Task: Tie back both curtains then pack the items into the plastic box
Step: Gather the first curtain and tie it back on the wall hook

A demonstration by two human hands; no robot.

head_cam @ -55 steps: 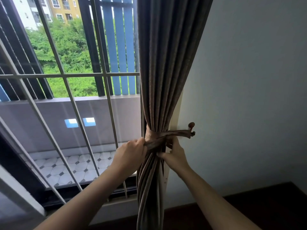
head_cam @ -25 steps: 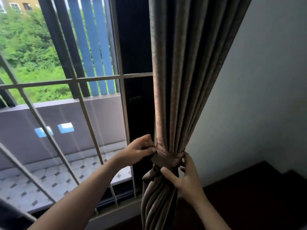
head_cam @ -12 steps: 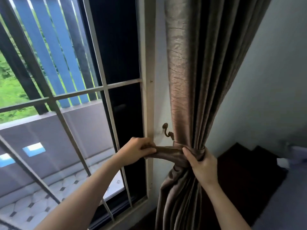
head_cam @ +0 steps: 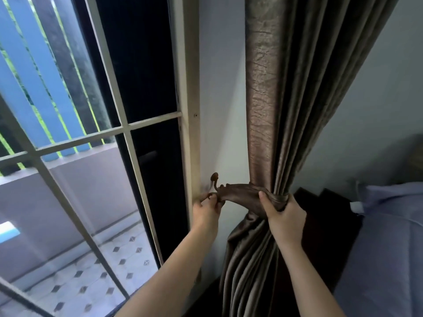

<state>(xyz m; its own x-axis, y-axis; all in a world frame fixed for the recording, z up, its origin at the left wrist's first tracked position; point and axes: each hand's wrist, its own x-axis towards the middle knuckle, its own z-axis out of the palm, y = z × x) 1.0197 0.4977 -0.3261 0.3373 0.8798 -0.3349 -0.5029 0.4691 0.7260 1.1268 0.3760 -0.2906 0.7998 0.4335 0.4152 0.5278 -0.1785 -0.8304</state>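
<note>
Fingers [head_cam: 212,198] of left hand [head_cam: 205,212] pinch tieback [head_cam: 240,195] end at hook [head_cam: 214,178]; right hand [head_cam: 285,217] grips tieback wrapped round curtain [head_cam: 274,110].

Nothing to read from where I'm standing.
I'm looking over it all right now, the brown curtain [head_cam: 286,110], the tieback [head_cam: 240,193], the little wall hook [head_cam: 214,178], the pale window frame [head_cam: 186,88], and I can't make out a single letter, label, brand mark or number on any of them.
</note>
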